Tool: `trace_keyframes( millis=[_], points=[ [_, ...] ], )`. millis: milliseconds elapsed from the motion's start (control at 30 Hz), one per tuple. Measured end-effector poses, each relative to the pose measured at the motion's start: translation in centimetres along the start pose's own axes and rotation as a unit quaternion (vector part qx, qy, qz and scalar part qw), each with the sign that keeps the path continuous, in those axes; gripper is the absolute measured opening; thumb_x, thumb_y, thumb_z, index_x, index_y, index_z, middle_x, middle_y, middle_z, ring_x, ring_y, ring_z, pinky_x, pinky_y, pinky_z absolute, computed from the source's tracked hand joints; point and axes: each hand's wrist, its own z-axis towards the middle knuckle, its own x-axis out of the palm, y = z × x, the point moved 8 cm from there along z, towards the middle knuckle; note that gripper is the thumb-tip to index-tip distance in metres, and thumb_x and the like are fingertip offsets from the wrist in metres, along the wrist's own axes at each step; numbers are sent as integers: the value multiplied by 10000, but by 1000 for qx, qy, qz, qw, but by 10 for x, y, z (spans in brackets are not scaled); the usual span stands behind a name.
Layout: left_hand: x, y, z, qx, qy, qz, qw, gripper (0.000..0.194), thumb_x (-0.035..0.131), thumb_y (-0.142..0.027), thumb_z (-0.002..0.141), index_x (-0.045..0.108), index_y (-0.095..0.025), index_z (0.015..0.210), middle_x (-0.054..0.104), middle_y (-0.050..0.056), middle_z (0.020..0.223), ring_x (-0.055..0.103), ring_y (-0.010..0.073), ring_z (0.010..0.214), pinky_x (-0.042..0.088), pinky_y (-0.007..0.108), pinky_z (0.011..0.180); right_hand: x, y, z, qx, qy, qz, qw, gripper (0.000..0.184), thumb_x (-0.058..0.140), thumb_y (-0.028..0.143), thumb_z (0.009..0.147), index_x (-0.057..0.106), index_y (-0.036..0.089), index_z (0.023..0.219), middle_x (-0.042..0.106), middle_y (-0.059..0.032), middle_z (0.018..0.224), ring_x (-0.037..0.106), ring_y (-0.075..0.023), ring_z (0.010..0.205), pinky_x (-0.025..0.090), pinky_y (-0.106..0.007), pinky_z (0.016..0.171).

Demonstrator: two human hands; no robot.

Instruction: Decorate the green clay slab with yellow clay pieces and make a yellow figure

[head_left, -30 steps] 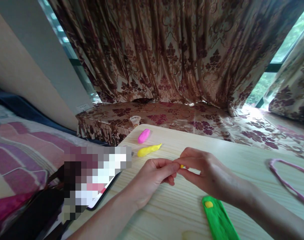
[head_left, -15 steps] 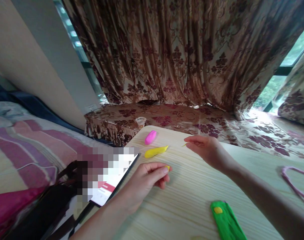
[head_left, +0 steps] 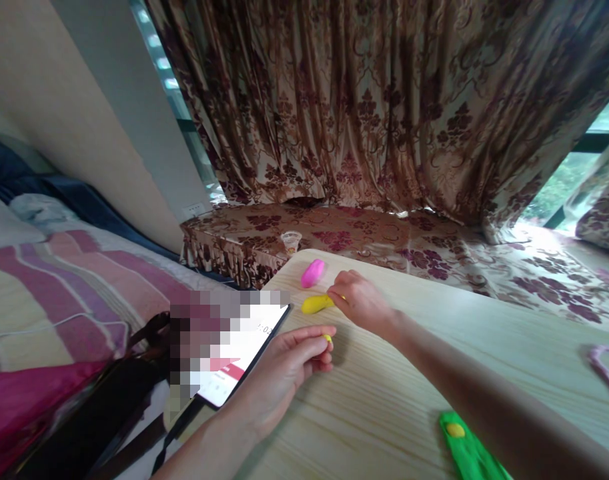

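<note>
My left hand (head_left: pixel 297 353) pinches a small piece of yellow clay (head_left: pixel 327 339) between thumb and forefinger, just above the table. Beyond it, a longer lump of yellow modelling clay (head_left: pixel 315 305) lies on the tabletop. The closed fingertips of my right hand (head_left: pixel 360 299) are at the narrow right end of that lump, and they partly cover it. A pink clay lump (head_left: pixel 313 273) lies close behind the yellow one. Near the front, a flat green clay shape (head_left: pixel 471 453) carries a yellow dot (head_left: pixel 455 430); my right forearm passes over beside it.
A tablet-like screen (head_left: pixel 244 353) stands along the left edge of the wooden table (head_left: pixel 384 393). A lilac loop (head_left: pixel 604 367) lies at the right. Behind the table corner, a clear plastic cup (head_left: pixel 291 241) sits on the cloth-covered ledge. A striped bed (head_left: pixel 84 280) is at the left.
My right hand has moved left, from above the table to the tip of the yellow lump. My left hand keeps its pinch on the small piece. The view has shifted slightly.
</note>
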Motion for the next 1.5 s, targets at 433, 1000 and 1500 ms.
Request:
trace_keyframes(
  millis=[433,1000,1500],
  points=[
    [24,3,-2,-15,-30,-21,999,188,688,-198,731,675,-122,902,682,79,821,617,138,687,496,283,718,-49,1,-31,-17,-35,4,999,374,468,121,886,456,107,1260,614,-127,1103,567,-219,1028,461,-395,876],
    [200,70,33,-106,154,-31,982,112,646,-187,780,669,-116,864,659,73,851,594,129,762,495,276,772,-117,-61,-234,169,-231,166,944,132,504,160,871,627,189,906,571,-68,940,538,-182,877,462,-318,756],
    [201,82,29,-168,185,-88,964,204,550,-237,853,650,-77,929,628,124,947,567,181,879,453,314,812,-105,-61,-239,172,-231,113,951,139,527,142,858,633,176,942,587,-64,913,534,-179,836,469,-324,705]
  ],
)
